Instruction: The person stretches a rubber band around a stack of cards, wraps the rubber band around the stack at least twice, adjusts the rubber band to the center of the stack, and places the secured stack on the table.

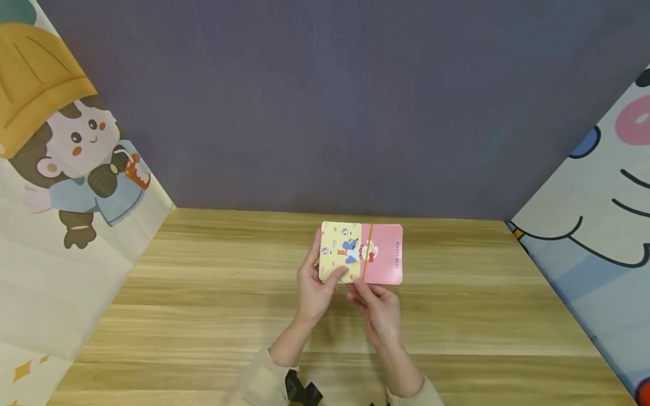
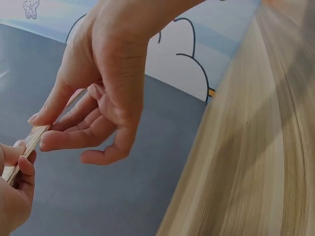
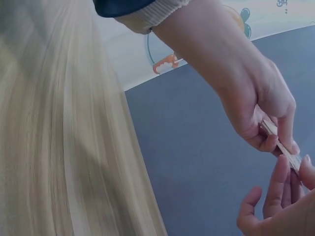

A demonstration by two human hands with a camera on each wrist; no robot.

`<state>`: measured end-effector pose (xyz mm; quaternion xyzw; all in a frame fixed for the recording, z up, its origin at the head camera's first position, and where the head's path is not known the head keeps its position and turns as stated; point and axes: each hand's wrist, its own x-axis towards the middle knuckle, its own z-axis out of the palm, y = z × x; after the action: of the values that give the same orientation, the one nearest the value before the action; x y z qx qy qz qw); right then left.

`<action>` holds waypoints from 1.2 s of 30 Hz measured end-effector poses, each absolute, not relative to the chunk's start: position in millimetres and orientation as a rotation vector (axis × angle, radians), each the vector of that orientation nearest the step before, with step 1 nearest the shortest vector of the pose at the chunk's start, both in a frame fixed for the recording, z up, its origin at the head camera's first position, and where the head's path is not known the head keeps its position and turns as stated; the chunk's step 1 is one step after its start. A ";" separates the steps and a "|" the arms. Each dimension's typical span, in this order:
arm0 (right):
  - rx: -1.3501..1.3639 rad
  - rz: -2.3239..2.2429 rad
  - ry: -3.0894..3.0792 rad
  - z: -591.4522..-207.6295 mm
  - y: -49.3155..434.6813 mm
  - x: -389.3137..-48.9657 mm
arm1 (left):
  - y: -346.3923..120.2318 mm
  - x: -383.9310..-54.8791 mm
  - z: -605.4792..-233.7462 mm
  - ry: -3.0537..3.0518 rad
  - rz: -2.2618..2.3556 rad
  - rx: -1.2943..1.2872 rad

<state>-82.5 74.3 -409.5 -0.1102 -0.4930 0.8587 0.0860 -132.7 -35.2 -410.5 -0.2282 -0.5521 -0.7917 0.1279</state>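
Note:
A small notebook [image 1: 383,265] with rounded corners, half pale yellow with blue cartoon figures and half pink, is held up in both hands in the head view. A thin orange band [image 1: 369,239] runs across its cover beside the colour boundary. My left hand [image 1: 315,293] grips the yellow end, thumb on the cover and fingers at the side and beneath. My right hand [image 1: 381,310] pinches the near edge, thumb close to the band's lower end. In the left wrist view, that right hand [image 2: 98,98] has its other fingers loosely bent beneath the notebook's edge.
Under the hands lies a wood-grain tabletop [image 1: 213,316]. A dark grey panel [image 1: 325,113] stands along its back. Cartoon-printed walls flank it, the left wall [image 1: 45,270] with a capped figure and the right wall [image 1: 599,242] with thick black outlines.

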 end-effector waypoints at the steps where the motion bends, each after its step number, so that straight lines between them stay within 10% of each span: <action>1: -0.294 2.557 -1.470 -411.6 75.4 -83.0 | -36.0 -132.9 -410.3 -1.609 -2.307 -0.656; 17: -0.182 2.507 -1.366 -519.8 106.7 -120.4 | -39.4 -132.9 -406.7 -1.614 -2.310 -0.652; 36: -0.284 2.498 -1.380 -520.9 105.0 -119.1 | -35.0 -132.8 -410.5 -1.616 -2.263 -0.755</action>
<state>-119.1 105.0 -520.9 -0.0983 -0.4766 0.8629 0.1365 -132.8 -35.0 -410.5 -0.2597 -0.5562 -0.7787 0.1295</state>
